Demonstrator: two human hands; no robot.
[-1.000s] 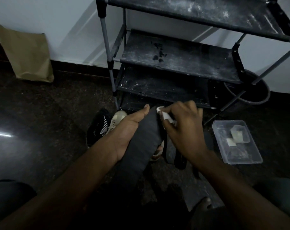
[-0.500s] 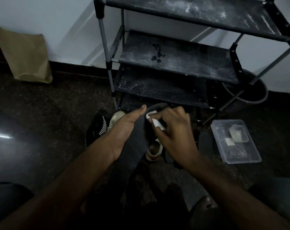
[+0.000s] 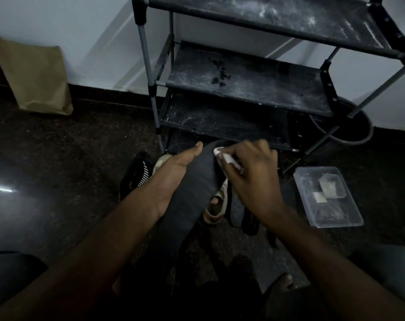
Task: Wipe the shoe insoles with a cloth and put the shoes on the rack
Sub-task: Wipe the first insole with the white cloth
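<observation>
Dark grey insole (image 3: 192, 188), held slanting above the floor, toe end up toward the shoe rack (image 3: 243, 89), just in front of its lowest shelf. Gripped along its left edge by the left hand (image 3: 173, 179): thumb stretched up along the edge, fingers wrapped behind, out of sight. Right hand (image 3: 250, 177) at the toe end, fingers bent, pinching a small white cloth (image 3: 227, 159) and pressing it to the insole's upper face.

Beneath, on the dark floor: beige shoe (image 3: 216, 205), partly hidden by the insole; black shoe with white stripes (image 3: 136, 174) just left of the left wrist; dark flat shape (image 3: 288, 195) right of the right wrist, too dim to identify.

Further right, clear plastic container (image 3: 326, 198), pale folded pieces inside. Rack shelves dusty, streaked white. Dark round tub (image 3: 349, 130) behind the rack's right legs. Brown paper bag (image 3: 35, 75) leaning on the wall, far left. Bare toes (image 3: 286, 280) low in view.
</observation>
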